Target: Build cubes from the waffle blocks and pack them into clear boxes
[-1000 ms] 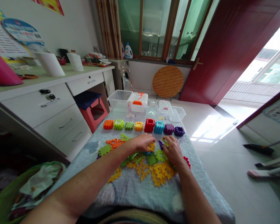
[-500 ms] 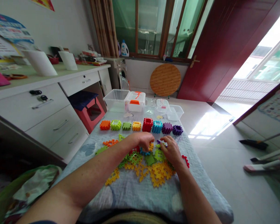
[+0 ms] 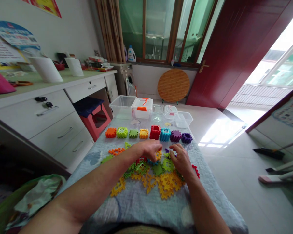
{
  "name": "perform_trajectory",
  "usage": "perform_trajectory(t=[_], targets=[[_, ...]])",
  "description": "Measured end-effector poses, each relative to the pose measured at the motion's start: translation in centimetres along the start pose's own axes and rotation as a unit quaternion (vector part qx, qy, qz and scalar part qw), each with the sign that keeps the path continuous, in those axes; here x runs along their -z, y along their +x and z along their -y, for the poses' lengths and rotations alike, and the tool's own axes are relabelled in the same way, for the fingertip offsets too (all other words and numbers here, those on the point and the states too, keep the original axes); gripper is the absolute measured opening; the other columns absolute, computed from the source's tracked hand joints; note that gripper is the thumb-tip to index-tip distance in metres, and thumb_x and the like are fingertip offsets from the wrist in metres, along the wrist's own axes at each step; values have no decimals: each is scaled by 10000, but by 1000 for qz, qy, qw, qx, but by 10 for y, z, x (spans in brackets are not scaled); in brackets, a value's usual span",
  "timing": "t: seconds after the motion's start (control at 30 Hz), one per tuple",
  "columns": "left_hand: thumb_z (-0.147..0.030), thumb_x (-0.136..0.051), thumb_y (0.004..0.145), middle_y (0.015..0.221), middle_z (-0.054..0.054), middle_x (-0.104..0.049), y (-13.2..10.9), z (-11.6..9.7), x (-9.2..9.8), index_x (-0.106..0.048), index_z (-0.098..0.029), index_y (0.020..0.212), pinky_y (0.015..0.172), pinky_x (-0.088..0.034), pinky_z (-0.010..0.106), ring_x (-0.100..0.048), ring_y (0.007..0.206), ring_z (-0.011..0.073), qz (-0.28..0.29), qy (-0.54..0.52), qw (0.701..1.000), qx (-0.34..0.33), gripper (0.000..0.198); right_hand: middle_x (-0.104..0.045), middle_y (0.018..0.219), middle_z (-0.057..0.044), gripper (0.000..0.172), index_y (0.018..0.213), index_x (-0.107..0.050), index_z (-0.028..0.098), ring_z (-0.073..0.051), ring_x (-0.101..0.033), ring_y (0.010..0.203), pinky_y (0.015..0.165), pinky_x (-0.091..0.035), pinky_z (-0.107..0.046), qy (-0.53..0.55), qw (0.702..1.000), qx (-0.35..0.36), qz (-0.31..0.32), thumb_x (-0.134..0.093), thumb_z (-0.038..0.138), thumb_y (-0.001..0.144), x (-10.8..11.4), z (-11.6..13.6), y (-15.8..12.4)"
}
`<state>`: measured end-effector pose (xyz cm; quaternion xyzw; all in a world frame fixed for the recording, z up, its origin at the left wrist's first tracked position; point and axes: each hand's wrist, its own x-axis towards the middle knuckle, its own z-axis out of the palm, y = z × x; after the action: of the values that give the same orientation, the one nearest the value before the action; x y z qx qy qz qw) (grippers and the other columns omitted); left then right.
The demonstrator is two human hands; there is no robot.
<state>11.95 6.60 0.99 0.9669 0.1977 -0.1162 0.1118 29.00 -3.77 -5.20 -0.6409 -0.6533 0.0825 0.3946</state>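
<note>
My left hand (image 3: 150, 149) lies curled over a heap of flat interlocking plastic tiles (image 3: 158, 177) in yellow, green, orange and red on a pale blue cloth (image 3: 141, 204). Its fingers close round a yellow-orange tile (image 3: 158, 155). My right hand (image 3: 182, 160) rests beside it on the same heap, fingers bent and pinching at small purple and green pieces I cannot make out. Beyond the hands stands a row of built cubes (image 3: 148, 133), from orange at the left to purple at the right.
Clear plastic boxes (image 3: 123, 104) and a lidded white box (image 3: 143, 108) stand at the far edge. A white drawer unit (image 3: 51, 120) and a red stool (image 3: 96, 118) are at the left. Tiled floor lies right, with a broom (image 3: 271, 152).
Both hands stay on the heap with only slight finger shifts. The view has tilted a little, so the scene sits slightly lower than half a second ago.
</note>
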Motion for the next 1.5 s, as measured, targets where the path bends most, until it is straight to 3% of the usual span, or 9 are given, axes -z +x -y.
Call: perform_trajectory(t=[0.13, 0.27, 0.47, 0.67, 0.9, 1.07, 1.2, 1.37, 1.5], targets=[[-309, -664, 595, 979, 65, -634, -26, 27, 13, -637, -170, 975, 742, -468, 265, -589, 860, 207, -66, -19, 997, 44, 406, -622, 917, -56, 172, 912, -632, 197, -186, -605, 809, 769, -483, -320, 12, 1000, 2, -24, -505, 176, 798, 2, 1, 0], [-275, -650, 594, 944, 60, -636, -42, 69, 29, -642, -142, 960, 733, -462, 258, -592, 830, 197, -81, -31, 989, 117, 390, -621, 893, -52, 157, 892, -629, 197, -180, -607, 782, 755, -485, -313, 13, 999, 7, -32, -501, 177, 803, 2, 1, 1], [-229, -652, 577, 1028, 70, -642, -24, 104, 35, -625, -124, 1035, 772, -467, 244, -603, 879, 195, -87, -40, 979, 180, 471, -627, 902, -55, 166, 902, -633, 189, -179, -616, 790, 754, -488, -302, 14, 1000, 0, -22, -497, 168, 808, 1, 0, 0], [-203, -662, 550, 1038, 72, -632, 0, 107, 35, -632, -132, 1007, 763, -476, 253, -608, 890, 208, -69, -27, 981, 178, 463, -625, 903, -53, 169, 896, -631, 196, -176, -616, 781, 754, -496, -302, 13, 1000, -2, -26, -491, 160, 807, 2, 0, 1], [-213, -671, 544, 1042, 68, -629, 6, 109, 26, -635, -150, 997, 760, -489, 279, -622, 882, 229, -44, -18, 981, 186, 458, -622, 894, -53, 171, 894, -626, 200, -178, -613, 789, 755, -491, -304, 9, 1000, 4, -28, -484, 156, 809, 2, 1, 1], [-257, -713, 544, 1125, 66, -596, 5, 108, 20, -580, -184, 1121, 785, -499, 284, -618, 923, 228, -42, -18, 979, 199, 597, -628, 893, -51, 178, 898, -628, 203, -175, -614, 775, 739, -491, -297, 12, 999, 4, -30, -486, 153, 802, 2, 1, 1], [-307, -750, 530, 1206, 85, -549, 7, 105, 19, -526, -197, 1219, 898, -476, 322, -585, 1039, 262, -50, -13, 978, 203, 733, -628, 886, -48, 176, 894, -632, 201, -170, -618, 765, 736, -494, -288, 11, 999, 1, -33, -487, 158, 803, 2, 0, 1], [-294, -723, 593, 1340, 151, -454, -10, 92, 20, -428, -155, 1332, 1065, -351, 383, -455, 1237, 310, -137, 15, 974, 182, 808, -625, 889, -48, 177, 899, -635, 203, -169, -617, 763, 733, -495, -288, 13, 999, 3, -33, -484, 168, 812, 2, -3, 1], [-317, -716, 664, 1364, 133, -449, -55, 69, 9, -431, -182, 1333, 1099, -314, 390, -418, 1274, 291, -218, -8, 964, 151, 740, -629, 885, -51, 175, 891, -637, 200, -170, -614, 752, 723, -494, -293, 12, 999, 1, -40, -486, 174, 808, 3, -3, 1]])
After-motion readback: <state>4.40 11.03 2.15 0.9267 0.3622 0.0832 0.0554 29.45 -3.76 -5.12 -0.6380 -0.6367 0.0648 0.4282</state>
